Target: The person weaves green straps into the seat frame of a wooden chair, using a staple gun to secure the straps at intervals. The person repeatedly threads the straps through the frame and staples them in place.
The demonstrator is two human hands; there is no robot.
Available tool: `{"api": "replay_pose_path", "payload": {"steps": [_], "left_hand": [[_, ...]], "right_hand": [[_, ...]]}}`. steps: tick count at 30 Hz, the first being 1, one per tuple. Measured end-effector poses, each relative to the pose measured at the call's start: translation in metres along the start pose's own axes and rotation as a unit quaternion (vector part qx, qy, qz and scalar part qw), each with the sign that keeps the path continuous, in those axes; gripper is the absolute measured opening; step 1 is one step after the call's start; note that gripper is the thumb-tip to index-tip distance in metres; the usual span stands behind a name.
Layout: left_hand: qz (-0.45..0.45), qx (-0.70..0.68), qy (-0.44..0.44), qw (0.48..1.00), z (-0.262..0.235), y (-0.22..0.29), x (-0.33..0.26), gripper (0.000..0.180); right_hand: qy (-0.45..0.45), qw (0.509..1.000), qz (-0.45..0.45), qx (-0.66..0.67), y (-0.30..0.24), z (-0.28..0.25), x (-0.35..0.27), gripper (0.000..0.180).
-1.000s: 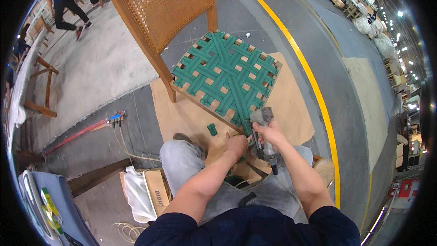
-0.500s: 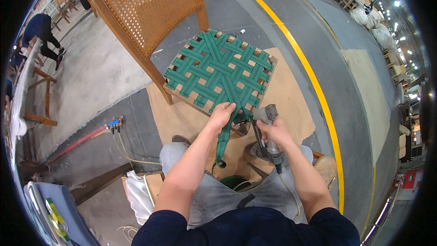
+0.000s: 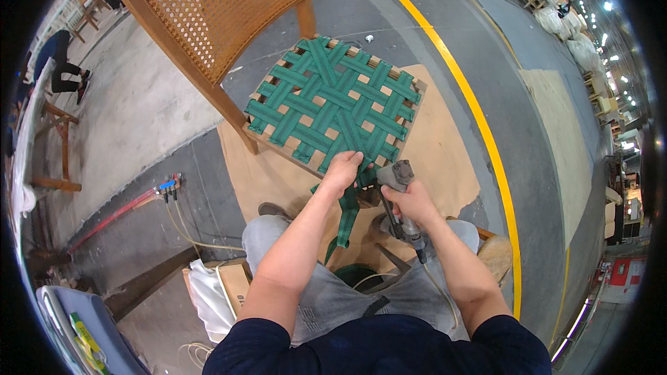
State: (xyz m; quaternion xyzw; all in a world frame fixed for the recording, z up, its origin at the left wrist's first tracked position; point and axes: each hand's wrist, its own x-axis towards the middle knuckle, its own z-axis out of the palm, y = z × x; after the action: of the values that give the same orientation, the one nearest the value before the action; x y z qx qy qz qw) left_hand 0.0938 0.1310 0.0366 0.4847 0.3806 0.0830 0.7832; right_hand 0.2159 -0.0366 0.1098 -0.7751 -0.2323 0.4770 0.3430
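In front of me stands a wooden chair with a woven cane back (image 3: 224, 10). Its seat frame carries crisscrossed green webbing (image 3: 330, 101), with one strip running diagonally toward the near corner. At that corner my left hand (image 3: 342, 172) is closed on the green webbing strap (image 3: 347, 219), whose loose tail hangs below between my knees. My right hand (image 3: 415, 203) is wrapped round the grip of a grey pneumatic staple gun (image 3: 396, 176). The gun's head is close beside the strap at the seat's near corner; whether its nose touches cannot be made out.
A brown cardboard sheet (image 3: 448, 167) lies under the chair. An air hose (image 3: 441, 290) trails from the gun over my right leg. To the left are a red pipe (image 3: 114, 219) with a blue valve and an open box (image 3: 235, 285). Another person (image 3: 59, 59) bends far left.
My left hand has shifted slightly up toward the seat corner, and the hanging strap tail has folded and drawn up. The staple gun has moved a little left, nearer the strap.
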Motion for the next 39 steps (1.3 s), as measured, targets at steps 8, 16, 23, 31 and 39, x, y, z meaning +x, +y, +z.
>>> {"api": "replay_pose_path", "payload": {"steps": [8,16,23,31,39], "left_hand": [[-0.021,-0.013,0.002,1.000,-0.002,0.000,0.003,0.031],[-0.045,-0.024,-0.001,0.999,-0.003,0.001,0.001,0.031],[-0.016,-0.019,0.011,1.000,0.001,-0.003,-0.003,0.030],[0.134,0.304,0.025,0.943,0.023,-0.019,-0.017,0.045],[0.204,0.508,0.114,0.829,0.039,-0.023,-0.046,0.059]], "right_hand": [[-0.004,0.999,-0.016,0.028,-0.007,0.008,-0.002,0.022],[-0.026,0.999,0.029,0.005,-0.007,0.016,-0.006,0.024],[0.036,0.995,0.000,0.094,-0.008,-0.019,-0.040,0.026],[0.337,0.914,0.015,0.224,0.061,-0.196,-0.189,0.036],[0.427,0.800,0.167,0.387,0.231,-0.244,-0.241,0.052]]}}
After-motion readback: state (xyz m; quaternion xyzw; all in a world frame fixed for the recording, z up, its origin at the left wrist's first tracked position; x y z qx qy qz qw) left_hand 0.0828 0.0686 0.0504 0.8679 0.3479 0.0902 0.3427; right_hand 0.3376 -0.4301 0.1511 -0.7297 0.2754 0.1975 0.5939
